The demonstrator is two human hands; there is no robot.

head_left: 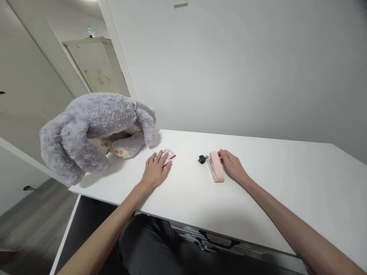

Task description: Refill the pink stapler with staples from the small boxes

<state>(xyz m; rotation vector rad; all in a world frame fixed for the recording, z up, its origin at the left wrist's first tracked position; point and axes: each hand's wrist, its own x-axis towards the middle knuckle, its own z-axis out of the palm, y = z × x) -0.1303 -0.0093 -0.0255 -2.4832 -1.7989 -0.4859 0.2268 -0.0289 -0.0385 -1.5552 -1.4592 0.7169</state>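
Observation:
My left hand (pixel 155 168) lies palm down with its fingers apart over small red-and-white boxes (pixel 169 154), touching them and hiding part of them. What the boxes contain cannot be seen. A pink stapler (pixel 217 166) with a pale base rests on the white table. Bent fingers of my right hand (pixel 231 163) grip the stapler at its right side, near the far end; some fingertips are hidden. Just left of the stapler is a small black key-like object (pixel 202 159), its metal part pointing toward the stapler.
A large grey-lilac plush toy (pixel 100 114) sits on the left of the white table (pixel 275 172), against the wall. Under the front edge is a dark handle (pixel 219 240), above my legs. An old cabinet (pixel 94 65) stands beyond a doorway at the back left.

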